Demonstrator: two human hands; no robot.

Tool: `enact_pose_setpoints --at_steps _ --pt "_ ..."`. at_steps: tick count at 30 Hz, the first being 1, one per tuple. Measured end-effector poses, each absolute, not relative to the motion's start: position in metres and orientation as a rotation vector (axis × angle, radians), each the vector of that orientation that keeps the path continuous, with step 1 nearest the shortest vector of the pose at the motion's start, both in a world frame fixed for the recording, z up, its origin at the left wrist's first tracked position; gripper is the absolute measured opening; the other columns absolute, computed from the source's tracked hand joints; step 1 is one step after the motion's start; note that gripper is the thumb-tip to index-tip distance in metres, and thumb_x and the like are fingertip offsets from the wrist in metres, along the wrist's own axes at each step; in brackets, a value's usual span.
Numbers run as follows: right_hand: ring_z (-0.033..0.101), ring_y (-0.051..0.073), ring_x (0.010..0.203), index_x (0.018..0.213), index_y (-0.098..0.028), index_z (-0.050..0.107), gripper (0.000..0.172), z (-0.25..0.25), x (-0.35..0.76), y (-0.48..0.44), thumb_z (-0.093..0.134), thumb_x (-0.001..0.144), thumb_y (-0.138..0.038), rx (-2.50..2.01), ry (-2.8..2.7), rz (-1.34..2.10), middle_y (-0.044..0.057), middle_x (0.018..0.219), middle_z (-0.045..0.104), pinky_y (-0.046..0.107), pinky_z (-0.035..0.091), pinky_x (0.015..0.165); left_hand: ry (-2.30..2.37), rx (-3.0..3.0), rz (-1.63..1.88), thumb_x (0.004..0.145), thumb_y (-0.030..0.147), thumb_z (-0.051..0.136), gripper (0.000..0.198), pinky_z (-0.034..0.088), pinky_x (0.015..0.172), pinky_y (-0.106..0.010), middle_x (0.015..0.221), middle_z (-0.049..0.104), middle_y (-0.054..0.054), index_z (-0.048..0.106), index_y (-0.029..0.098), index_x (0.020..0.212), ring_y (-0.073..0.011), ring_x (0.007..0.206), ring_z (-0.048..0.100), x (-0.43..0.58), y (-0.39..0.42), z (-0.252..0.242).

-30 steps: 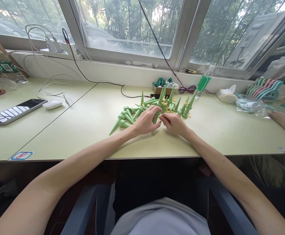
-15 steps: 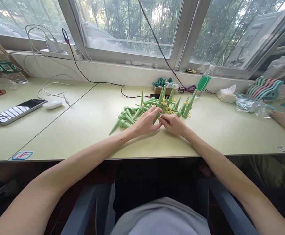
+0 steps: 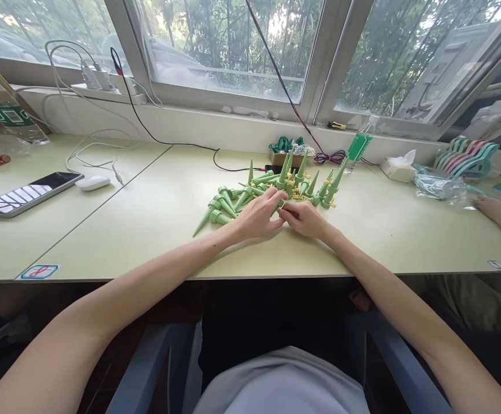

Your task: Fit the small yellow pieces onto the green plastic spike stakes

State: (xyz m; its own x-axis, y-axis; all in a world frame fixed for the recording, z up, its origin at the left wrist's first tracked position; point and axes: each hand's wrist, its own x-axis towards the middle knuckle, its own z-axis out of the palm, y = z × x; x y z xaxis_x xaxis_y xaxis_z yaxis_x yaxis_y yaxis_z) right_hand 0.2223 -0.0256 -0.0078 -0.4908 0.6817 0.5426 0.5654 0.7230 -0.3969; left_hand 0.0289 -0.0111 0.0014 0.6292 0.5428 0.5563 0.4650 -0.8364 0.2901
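My left hand [image 3: 259, 215] is closed around a green plastic watering spike [image 3: 279, 205], mostly covered by the fingers. Against the near end of that spike, my right hand [image 3: 305, 219] has its thumb and fingertips pinched together; whatever lies between them is too small and hidden to make out. Both hands are close together just above the table. Several loose watering spikes [image 3: 223, 202] lie in a heap to the left. Behind and to the right, several more spikes [image 3: 333, 187] stand point up, with small yellow valves at their bases.
A small box [image 3: 291, 156] with foil and green wrapping stands behind the heap, beside a bottle [image 3: 358, 147]. Further right are a tissue pack [image 3: 398, 167] and another person's hand [image 3: 496, 208]. A phone [image 3: 30, 194] and white mouse [image 3: 92, 183] lie left.
The held spike has tilted lower between my hands and shows less. Both hands stay in nearly the same place, and the heap looks unchanged.
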Motion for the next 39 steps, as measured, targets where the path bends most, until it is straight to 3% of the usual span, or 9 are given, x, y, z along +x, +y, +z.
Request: enact_pose_setpoints --at_steps 19,39 --pt "0.041 0.009 0.049 0.064 -0.019 0.048 0.040 -0.0069 0.2225 -0.0263 0.045 0.101 -0.036 -0.951 -2.234 0.298 -0.003 0.055 0.049 0.026 0.033 0.051 0.831 2.715 0.970 0.081 0.022 0.056 0.031 0.046 0.067 -0.032 0.111 0.057 -0.008 0.052 0.022 0.111 -0.0177 0.073 0.056 0.0292 -0.0135 0.0012" --pt "0.034 0.008 0.049 0.062 -0.019 0.043 0.037 -0.0077 0.2225 -0.0254 0.050 0.097 -0.030 -0.968 -2.256 0.269 -0.005 0.053 0.042 0.025 0.028 0.052 0.828 2.733 0.918 0.081 0.020 0.054 0.024 0.044 0.067 -0.031 0.107 0.055 -0.007 0.051 0.021 0.105 -0.0173 0.075 0.055 0.0291 -0.0144 0.0031"
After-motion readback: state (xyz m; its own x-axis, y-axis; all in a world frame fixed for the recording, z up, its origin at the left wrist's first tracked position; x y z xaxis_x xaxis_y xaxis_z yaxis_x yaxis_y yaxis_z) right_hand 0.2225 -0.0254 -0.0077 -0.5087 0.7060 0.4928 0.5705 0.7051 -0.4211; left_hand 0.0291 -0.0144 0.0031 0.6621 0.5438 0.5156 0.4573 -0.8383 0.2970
